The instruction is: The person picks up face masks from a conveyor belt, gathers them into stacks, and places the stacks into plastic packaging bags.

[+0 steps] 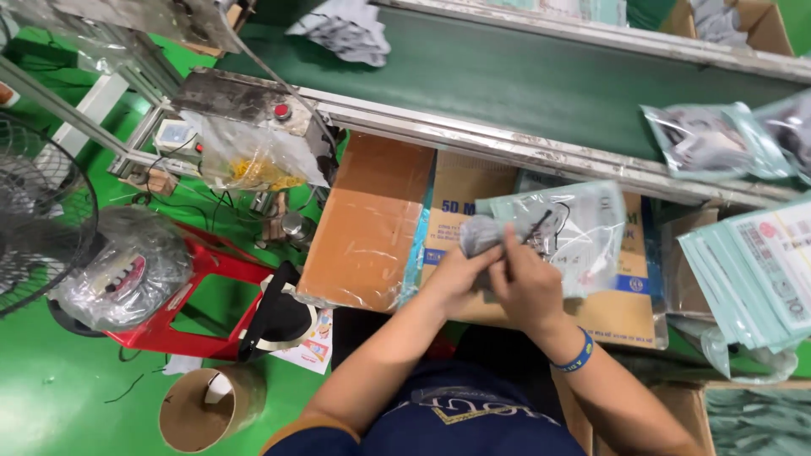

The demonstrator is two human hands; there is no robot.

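Note:
My left hand (456, 274) and my right hand (528, 283) meet over a cardboard box (625, 308) in front of me. Together they grip a bundle of grey face masks (483, 235) at the open mouth of a clear plastic pouch (583, 232) with a pale green edge. The masks are partly inside the pouch, and black ear loops show through the plastic. My right wrist wears a blue band (576, 355).
A green conveyor belt (524, 84) runs across the back with filled pouches (705, 139) on it. A stack of flat empty pouches (760, 274) lies at right. Brown cardboard (367, 224), a red stool (198, 300), a fan (34, 224) and a cardboard tube (207, 409) stand at left.

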